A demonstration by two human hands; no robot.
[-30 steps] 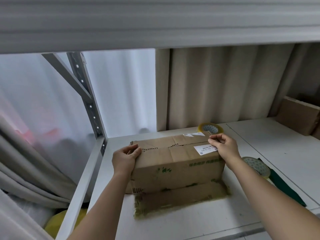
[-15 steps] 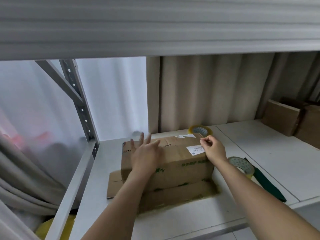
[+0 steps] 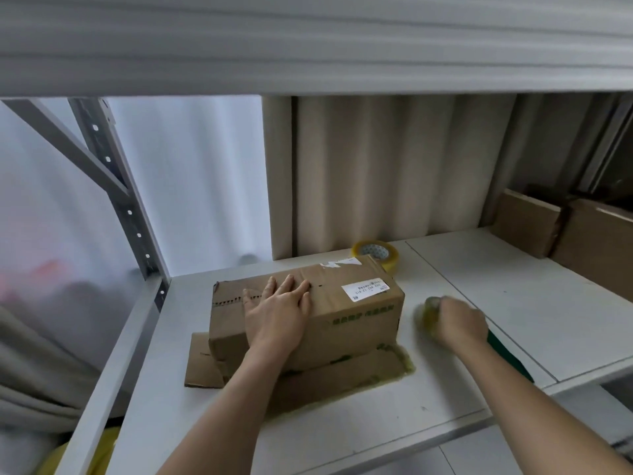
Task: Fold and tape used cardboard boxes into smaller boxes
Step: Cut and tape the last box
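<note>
On the white shelf [image 3: 342, 423], near its middle, a cardboard box [image 3: 346, 313] is being held down by the left hand [image 3: 279, 311], whose fingers are being kept straight and spread flat across the closed top flaps. Under the box, a flattened cardboard sheet [image 3: 329, 378] is being pressed against the shelf, its edges showing at the front and left. A white label [image 3: 365, 289] is being displayed on the box's top, toward the right end. Just right of the box, a blurred roll of tape [image 3: 428, 317] is being gripped by the right hand [image 3: 460, 325], fingers curled round it. A second tape roll [image 3: 376, 252] is being kept behind the box, beside the beige curtain [image 3: 394, 173]. Other cardboard boxes [image 3: 561, 228] are being stored at the far right.
</note>
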